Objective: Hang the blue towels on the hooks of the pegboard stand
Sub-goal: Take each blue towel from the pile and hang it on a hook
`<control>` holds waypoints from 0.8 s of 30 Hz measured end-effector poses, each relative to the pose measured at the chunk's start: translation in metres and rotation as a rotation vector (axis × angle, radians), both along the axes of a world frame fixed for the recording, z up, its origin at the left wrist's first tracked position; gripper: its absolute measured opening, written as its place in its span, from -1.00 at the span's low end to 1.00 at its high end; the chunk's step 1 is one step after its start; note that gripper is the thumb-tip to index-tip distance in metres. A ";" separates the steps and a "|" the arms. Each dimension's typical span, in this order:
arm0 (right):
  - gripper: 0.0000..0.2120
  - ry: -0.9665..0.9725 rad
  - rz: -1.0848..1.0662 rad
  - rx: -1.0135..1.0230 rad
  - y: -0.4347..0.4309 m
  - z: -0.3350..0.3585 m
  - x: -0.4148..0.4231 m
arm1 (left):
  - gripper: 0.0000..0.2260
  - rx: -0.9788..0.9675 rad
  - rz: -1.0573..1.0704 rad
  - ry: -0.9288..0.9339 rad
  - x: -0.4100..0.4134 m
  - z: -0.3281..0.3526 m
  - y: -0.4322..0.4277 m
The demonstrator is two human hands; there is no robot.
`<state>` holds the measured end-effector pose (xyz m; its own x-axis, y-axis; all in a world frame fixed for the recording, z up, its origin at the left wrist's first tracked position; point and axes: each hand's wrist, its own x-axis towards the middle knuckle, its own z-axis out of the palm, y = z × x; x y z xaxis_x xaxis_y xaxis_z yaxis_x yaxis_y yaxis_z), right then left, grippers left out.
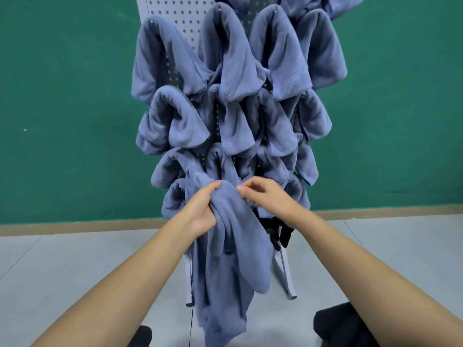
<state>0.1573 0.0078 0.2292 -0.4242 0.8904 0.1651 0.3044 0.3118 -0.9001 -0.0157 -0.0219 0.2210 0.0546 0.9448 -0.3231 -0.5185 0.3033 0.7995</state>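
1. My left hand [203, 209] grips the blue towel [238, 266] near its top. My fingers are curled round a bunch of the cloth.
2. My right hand [265, 196] is just beside it. Its fingertips pinch the top edge of the same towel.
3. The towel hangs straight down from my hands, its long way up and down. Its bottom end is low, near the floor [75, 259].
4. The pegboard stand [180, 18] is right behind the towel, in front of me. Hung towels [233, 71] cover nearly all of it.
5. The top of my towel is level with the low rows. I cannot see a free hook there, because cloth hides that part.
6. I think the next move goes forward, toward the board. Both hands are about as near, but my right hand has the edge, so it should lead.
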 end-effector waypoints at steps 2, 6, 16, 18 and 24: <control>-0.76 -0.073 0.050 -0.008 -0.004 -0.012 -0.007 | -0.63 -0.019 -0.019 -0.062 0.009 -0.007 -0.001; -0.91 -0.230 0.003 0.152 0.001 -0.026 -0.021 | -0.63 -0.008 -0.004 -0.132 0.020 -0.018 0.004; -0.97 -0.333 0.430 0.263 -0.021 -0.019 -0.028 | -0.72 -0.146 0.023 -0.060 -0.013 -0.027 0.004; -0.97 -0.378 0.482 0.194 -0.024 -0.019 -0.023 | -0.79 -0.201 0.022 -0.022 -0.021 -0.025 0.006; -0.85 -0.297 0.211 -0.026 -0.008 -0.024 0.005 | -0.89 -0.182 -0.118 -0.013 -0.027 -0.002 -0.001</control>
<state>0.1627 -0.0006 0.2051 -0.6251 0.7804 -0.0145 0.4849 0.3736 -0.7908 -0.0423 -0.0229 0.2185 0.1662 0.8580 -0.4860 -0.4808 0.5008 0.7198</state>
